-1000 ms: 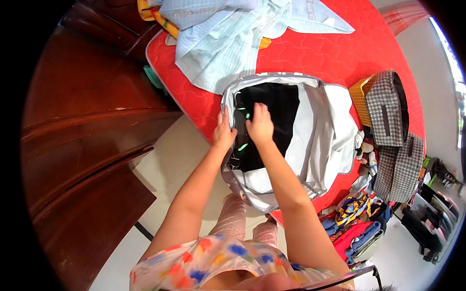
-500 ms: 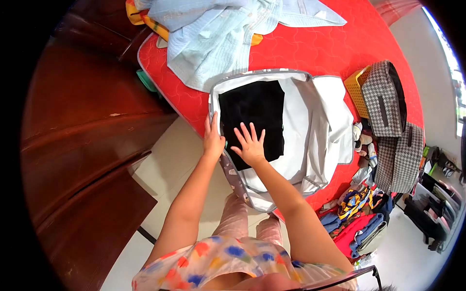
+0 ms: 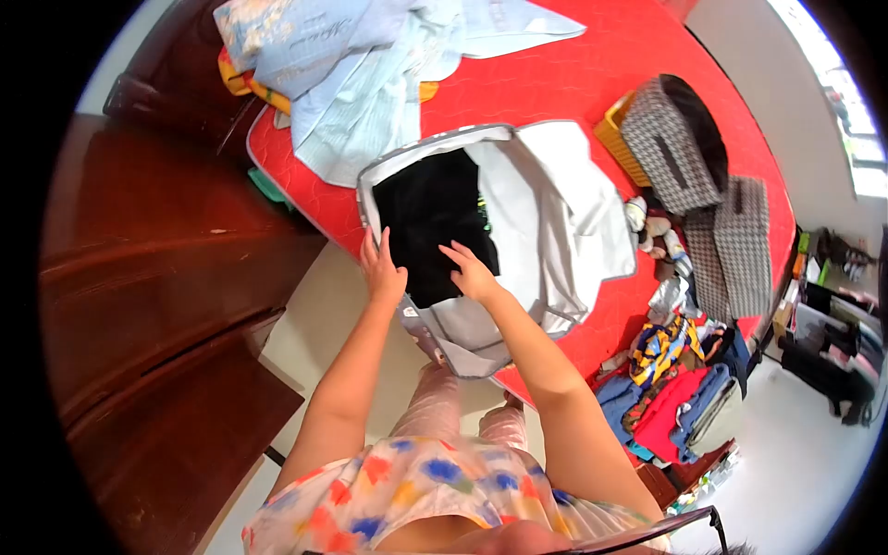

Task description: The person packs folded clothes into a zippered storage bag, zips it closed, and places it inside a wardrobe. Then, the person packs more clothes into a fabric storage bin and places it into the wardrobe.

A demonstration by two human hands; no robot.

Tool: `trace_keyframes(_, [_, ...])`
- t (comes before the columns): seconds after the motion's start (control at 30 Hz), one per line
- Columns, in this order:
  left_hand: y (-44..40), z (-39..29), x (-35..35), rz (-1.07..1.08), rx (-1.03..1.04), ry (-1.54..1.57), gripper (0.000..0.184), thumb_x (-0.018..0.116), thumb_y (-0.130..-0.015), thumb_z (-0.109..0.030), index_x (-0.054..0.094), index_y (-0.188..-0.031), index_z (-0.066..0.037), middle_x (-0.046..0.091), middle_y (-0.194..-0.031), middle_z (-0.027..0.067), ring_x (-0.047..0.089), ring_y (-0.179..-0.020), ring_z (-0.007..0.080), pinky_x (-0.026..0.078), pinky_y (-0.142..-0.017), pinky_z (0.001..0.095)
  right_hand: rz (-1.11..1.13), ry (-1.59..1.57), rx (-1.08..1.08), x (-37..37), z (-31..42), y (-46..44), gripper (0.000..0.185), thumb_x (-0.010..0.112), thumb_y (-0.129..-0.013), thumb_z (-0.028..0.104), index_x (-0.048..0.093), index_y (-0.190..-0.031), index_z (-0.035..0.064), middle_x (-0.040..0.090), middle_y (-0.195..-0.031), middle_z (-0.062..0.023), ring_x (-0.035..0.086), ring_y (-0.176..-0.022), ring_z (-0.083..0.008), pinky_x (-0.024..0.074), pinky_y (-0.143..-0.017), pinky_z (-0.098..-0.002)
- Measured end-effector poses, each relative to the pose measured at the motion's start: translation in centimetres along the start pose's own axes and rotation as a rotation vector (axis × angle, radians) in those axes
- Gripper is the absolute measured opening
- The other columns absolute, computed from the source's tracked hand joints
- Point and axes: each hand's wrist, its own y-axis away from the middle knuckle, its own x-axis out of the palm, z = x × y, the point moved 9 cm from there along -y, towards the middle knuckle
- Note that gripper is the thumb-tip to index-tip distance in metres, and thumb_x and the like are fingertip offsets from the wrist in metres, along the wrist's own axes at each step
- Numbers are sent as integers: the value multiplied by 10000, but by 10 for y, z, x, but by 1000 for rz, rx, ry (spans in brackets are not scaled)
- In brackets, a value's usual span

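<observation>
Large soft fabric storage bag w/ white lining & grey piping (image 3: 520, 217) sits open on the red quilted mattress (image 3: 527, 88). In its L half: black folded cloth garment (image 3: 427, 203), lying flat, w/ bright green marks along its R edge. R half shows white lining; loose white flap folds out over the mattress on that side.

L hand (image 3: 379, 270) is at bag's L rim, next to the garment, fingers extended, thumb apart; can't tell if they grip the rim. R hand (image 3: 474, 276) is over garment's lower R part, fingers open & spread, holding nothing; contact w/ the cloth can't be told.

Bag's near end reaches past mattress edge, above the floor. Stretch of red quilting lies btw bag & yellow perforated plastic basket (image 3: 614, 139); a black-&-white houndstooth fabric box (image 3: 659, 139) leans against the basket, dark inside showing. Pile of folded multicoloured clothes (image 3: 668, 398) near R edge. Pale blue crumpled cloth (image 3: 356, 125) near bag's far L corner; has script-like lettering, too small to read. Bag's grey outside has small white print, also unreadable.
</observation>
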Motion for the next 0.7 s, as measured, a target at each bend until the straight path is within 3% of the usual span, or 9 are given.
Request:
trace_keyframes(0.1, [15,-50,4,21,91,-36,766,601,-600,29,430,-1324,-156,277,-1433,143,319,-1278,381,285,-1071,445,-88,-254,147,-52,-35,73,607,465,-753,-117,502,-1316,110,501,-1315,-154,571,-1051,-206,465,-922,-305])
trace_keyframes(0.13, [17,-59,11,66,90,34,705,588,-600,28,480,-1274,-148,326,-1402,128,371,-1233,357,320,-1042,428,-226,-419,181,-66,-45,91,558,479,-744,-117,564,-1250,100,621,-1119,-112,617,-864,-163,488,-798,-268])
trace_keyframes(0.17, [17,-70,24,155,98,79,634,613,-640,3,500,-1237,-178,352,-1382,75,377,-1243,302,348,-1009,453,-240,-441,253,-76,-59,111,561,453,-746,-128,557,-1253,88,604,-1115,-97,605,-883,-157,483,-804,-270])
trace_keyframes(0.27, [47,-145,49,263,246,128,519,618,-651,-8,561,-1140,-174,464,-1276,52,443,-1177,295,380,-972,434,-313,-617,439,-132,-69,200,521,383,-758,-151,561,-1212,33,580,-1021,-51,576,-903,-135,469,-801,-260])
trace_keyframes(0.37, [56,-188,67,423,320,86,452,607,-678,-24,584,-1110,-153,550,-1169,68,497,-1108,284,409,-937,412,-427,-700,260,-161,-79,222,426,436,-780,-126,600,-1148,14,614,-953,-60,600,-813,-136,491,-745,-255])
trace_keyframes(0.43, [85,-271,99,492,538,225,385,579,-695,-12,605,-1068,-105,600,-1063,104,566,-1006,287,449,-884,384,-558,-589,237,-220,-73,293,408,390,-792,-114,586,-1130,2,617,-944,-72,600,-797,-132,495,-735,-258])
trace_keyframes(0.5, [115,-317,118,601,568,334,376,559,-697,6,607,-1061,-76,610,-1027,120,583,-977,275,467,-857,365,-613,-599,250,-247,-77,341,402,388,-796,-112,582,-1129,1,619,-945,-76,600,-800,-125,496,-733,-258])
trace_keyframes(0.57, [131,-335,141,840,235,482,372,522,-739,54,595,-1089,-50,613,-1027,99,588,-934,198,483,-833,310,-687,-708,268,-260,-89,373,396,390,-808,-91,571,-1143,15,621,-951,-69,592,-768,-116,489,-701,-246])
trace_keyframes(0.7, [171,-405,168,839,462,413,364,513,-774,60,585,-1116,-41,614,-1084,95,578,-925,159,483,-832,283,-834,-932,381,-280,-122,466,348,412,-847,-37,556,-1155,40,625,-958,-69,585,-736,-114,481,-644,-228])
